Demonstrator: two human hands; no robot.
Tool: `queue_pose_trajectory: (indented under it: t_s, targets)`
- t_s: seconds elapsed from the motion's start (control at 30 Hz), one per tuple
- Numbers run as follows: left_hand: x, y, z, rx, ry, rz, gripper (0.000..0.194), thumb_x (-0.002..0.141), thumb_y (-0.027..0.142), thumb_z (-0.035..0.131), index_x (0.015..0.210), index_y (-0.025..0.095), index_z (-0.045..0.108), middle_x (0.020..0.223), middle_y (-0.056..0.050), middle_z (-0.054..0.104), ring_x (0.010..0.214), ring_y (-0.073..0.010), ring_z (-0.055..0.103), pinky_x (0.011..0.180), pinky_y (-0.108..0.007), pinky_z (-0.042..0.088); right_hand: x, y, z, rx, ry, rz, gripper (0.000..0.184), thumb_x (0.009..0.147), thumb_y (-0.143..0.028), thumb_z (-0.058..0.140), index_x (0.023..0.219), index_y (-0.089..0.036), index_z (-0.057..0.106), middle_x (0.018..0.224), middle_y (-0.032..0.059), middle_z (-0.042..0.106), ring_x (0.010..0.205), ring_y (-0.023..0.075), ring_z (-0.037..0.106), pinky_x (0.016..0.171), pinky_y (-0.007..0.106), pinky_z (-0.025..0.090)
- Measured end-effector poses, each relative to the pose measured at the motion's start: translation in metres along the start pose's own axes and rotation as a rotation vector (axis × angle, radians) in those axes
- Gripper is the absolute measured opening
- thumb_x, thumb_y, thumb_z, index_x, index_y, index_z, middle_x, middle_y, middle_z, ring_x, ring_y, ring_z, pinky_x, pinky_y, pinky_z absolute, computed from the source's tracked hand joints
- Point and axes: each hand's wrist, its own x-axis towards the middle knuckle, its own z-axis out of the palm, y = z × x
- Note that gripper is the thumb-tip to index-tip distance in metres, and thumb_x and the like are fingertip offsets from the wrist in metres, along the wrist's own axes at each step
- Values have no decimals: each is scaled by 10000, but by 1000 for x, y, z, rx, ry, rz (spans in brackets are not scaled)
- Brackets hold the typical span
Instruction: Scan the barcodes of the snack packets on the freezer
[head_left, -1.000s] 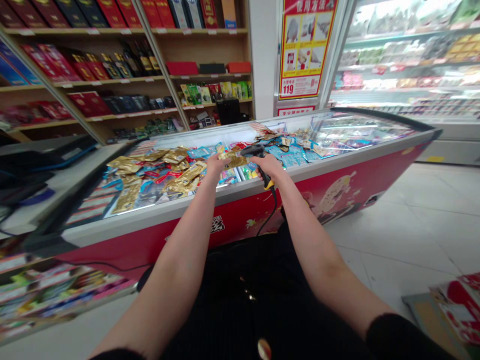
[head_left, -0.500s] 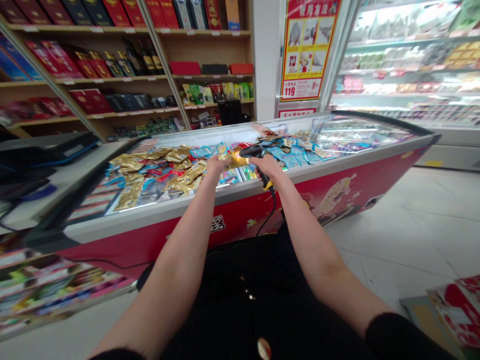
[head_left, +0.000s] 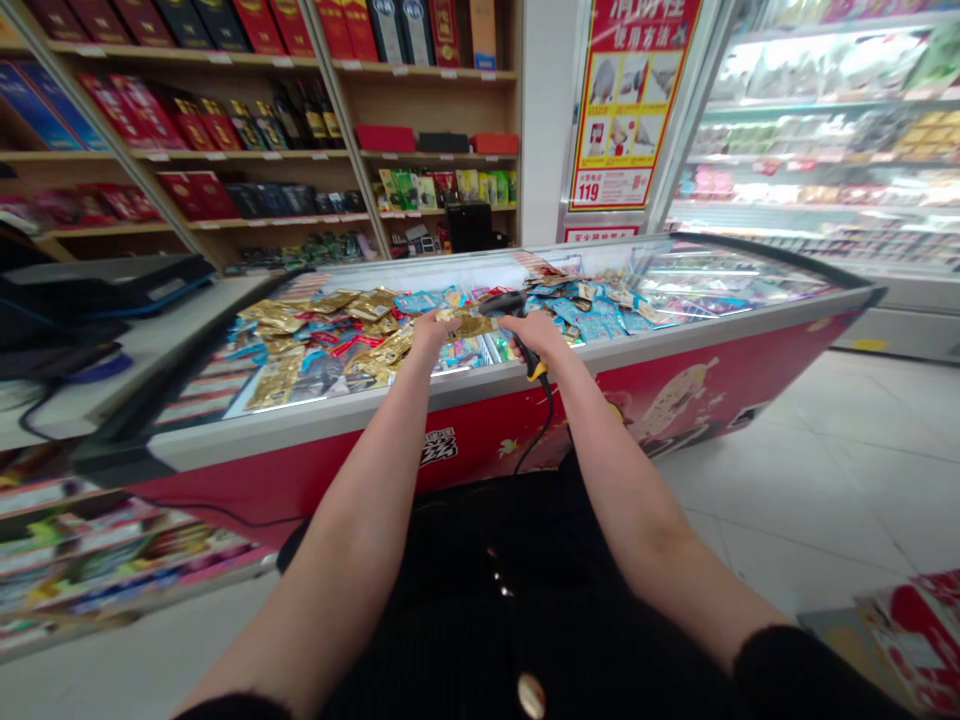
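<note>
Over the chest freezer (head_left: 480, 385), my left hand (head_left: 433, 334) is closed on a gold foil packet (head_left: 471, 324). A black and yellow barcode scanner (head_left: 531, 362) is gripped in my right hand (head_left: 538, 334), its head over the packet. My right fingers are close to the packet's right end; whether they touch it I cannot tell. A dark cable (head_left: 544, 425) hangs from the scanner's handle. Gold packets (head_left: 281, 380) lie in a heap to the left of my hands. Blue packets (head_left: 592, 312) are piled to the right.
Shelves with boxes and bottles (head_left: 247, 125) stand behind the freezer. A counter (head_left: 97, 395) with dark equipment adjoins at left. A lit display fridge (head_left: 817, 150) stands at back right. Lower right on the floor is a red and white carton (head_left: 915, 630).
The view has shifted slightly, so the surroundings sit a little lower and further right. The bright glow on the gold packet has gone. Both hands keep their hold.
</note>
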Motion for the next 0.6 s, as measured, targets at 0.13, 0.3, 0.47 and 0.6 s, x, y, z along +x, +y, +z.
queue_pose_trajectory:
  t_s: [0.13, 0.3, 0.47, 0.6]
  targets:
    - [3, -3, -4, -3, 4, -7, 189, 507, 163, 745, 686, 168, 682, 622, 15, 637, 715, -189, 620, 719, -289, 481, 2, 0, 3, -26, -7, 0, 283, 884, -278, 629, 632, -189, 535, 530, 42, 576, 406, 138, 504, 353, 238, 429]
    - [11, -14, -9, -38, -13, -5, 232, 470, 208, 774, 675, 173, 671, 645, 8, 636, 710, -187, 605, 708, -294, 470, 0, -4, 9, -26, -10, 14, 283, 887, -273, 625, 634, -186, 531, 516, 35, 564, 395, 142, 505, 352, 247, 425]
    - [16, -22, -17, -11, -21, 14, 239, 473, 270, 785, 650, 184, 650, 653, -3, 636, 740, -199, 607, 721, -307, 474, -3, -8, 16, -11, -15, 39, 278, 893, -274, 650, 659, -191, 526, 491, 16, 544, 383, 132, 481, 354, 238, 413]
    - [11, -15, -30, -5, 31, -39, 250, 482, 246, 786, 665, 179, 629, 634, -5, 614, 716, -202, 605, 687, -320, 479, -2, -10, 22, -4, -1, 34, 302, 879, -311, 701, 662, -197, 525, 499, 10, 541, 390, 127, 484, 365, 230, 416]
